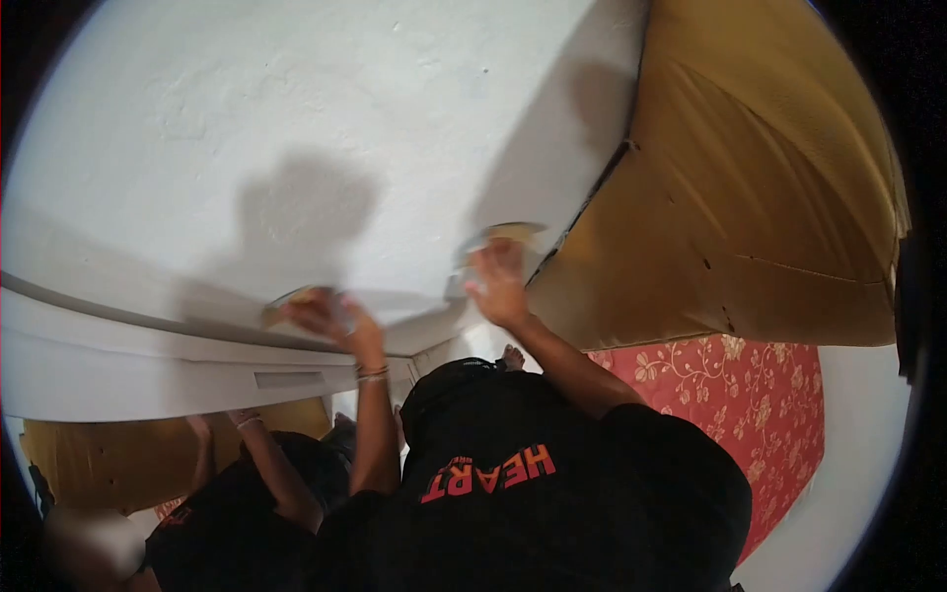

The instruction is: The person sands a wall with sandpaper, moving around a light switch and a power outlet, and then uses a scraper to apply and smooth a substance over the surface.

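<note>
My left hand [333,318], smeared by motion and with bands at the wrist, is at the lower part of a white, uneven wall [395,118]. Its fingers are around a thin tan piece [286,304] with a dark edge. Higher and to the right, my right hand [501,281] is against the same wall, near a brown padded panel [750,217]. Under its fingertips is another yellowish-tan piece [513,233], also blurred. What kind of thing either piece is cannot be made out. Both hands cast shadows on the wall.
A white ledge [118,360] runs along the lower left. Below it, a mirror-like surface [89,464] reflects a black shirt and arms. Red flowered fabric [710,395] lies under the brown panel at the right. A bare foot [513,357] shows below.
</note>
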### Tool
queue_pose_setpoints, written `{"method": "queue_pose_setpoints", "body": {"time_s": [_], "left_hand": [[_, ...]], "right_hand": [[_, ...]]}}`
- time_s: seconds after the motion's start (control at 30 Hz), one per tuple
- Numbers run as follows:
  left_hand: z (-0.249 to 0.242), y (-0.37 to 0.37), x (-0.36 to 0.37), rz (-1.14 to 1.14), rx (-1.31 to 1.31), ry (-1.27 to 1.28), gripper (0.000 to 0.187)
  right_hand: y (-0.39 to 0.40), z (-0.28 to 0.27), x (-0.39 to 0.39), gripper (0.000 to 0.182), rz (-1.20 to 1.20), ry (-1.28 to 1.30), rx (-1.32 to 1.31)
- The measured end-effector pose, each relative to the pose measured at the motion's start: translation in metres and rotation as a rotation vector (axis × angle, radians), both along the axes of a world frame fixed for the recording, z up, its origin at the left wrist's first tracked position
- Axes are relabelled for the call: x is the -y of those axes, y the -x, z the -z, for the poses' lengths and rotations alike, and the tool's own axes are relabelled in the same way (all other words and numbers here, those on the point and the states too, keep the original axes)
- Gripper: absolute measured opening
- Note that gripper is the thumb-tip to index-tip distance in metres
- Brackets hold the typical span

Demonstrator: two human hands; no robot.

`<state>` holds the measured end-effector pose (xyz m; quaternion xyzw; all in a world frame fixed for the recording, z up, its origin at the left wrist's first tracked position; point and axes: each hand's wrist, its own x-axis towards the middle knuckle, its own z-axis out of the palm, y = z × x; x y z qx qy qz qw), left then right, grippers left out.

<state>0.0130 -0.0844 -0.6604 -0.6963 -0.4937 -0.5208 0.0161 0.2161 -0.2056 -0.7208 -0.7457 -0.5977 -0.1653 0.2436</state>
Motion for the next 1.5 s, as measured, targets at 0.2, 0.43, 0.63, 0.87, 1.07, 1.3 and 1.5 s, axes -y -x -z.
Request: {"method": "queue_pose_setpoints", "body": {"time_s": [0.2,0.43,0.63,0.87,1.07,1.3,1.5], "left_hand": [[0.007,0.044,-0.071,-0.004,0.143,-0.051,0.051],[0.026,-0.023,0.010,0.053,-0.104,0.005,0.057],[-0.041,0.018,-0.043,0.205,0.725,0.097,0.056],[-0.043,-0.044,0.012,0.081,-0.110,-0.166,0.061],[-0.016,0.045,-0.057,0.133,0.120,0.128,0.046],[-0.090,-0.049,-0.010,0.050,-0.004,-0.314,0.053],[-0.066,0.026,-0.041,0.139,0.166,-0.110,0.057]], "right_hand": [[-0.025,-0.104,-0.027,0.084,0.078,-0.578,-0.328],[0.027,-0.019,-0.022,0.071,-0.304,-0.129,-0.034],[-0.049,-0.119,-0.030,0.080,0.141,-0.664,-0.284],[0.031,-0.096,-0.041,0.066,-0.272,-0.267,-0.001],[-0.043,-0.102,-0.025,0.064,0.098,-0.506,-0.124],[0.025,-0.139,-0.058,0.067,-0.101,-0.488,0.017],[-0.022,-0.102,-0.017,0.062,0.051,-0.199,-0.002]]}}
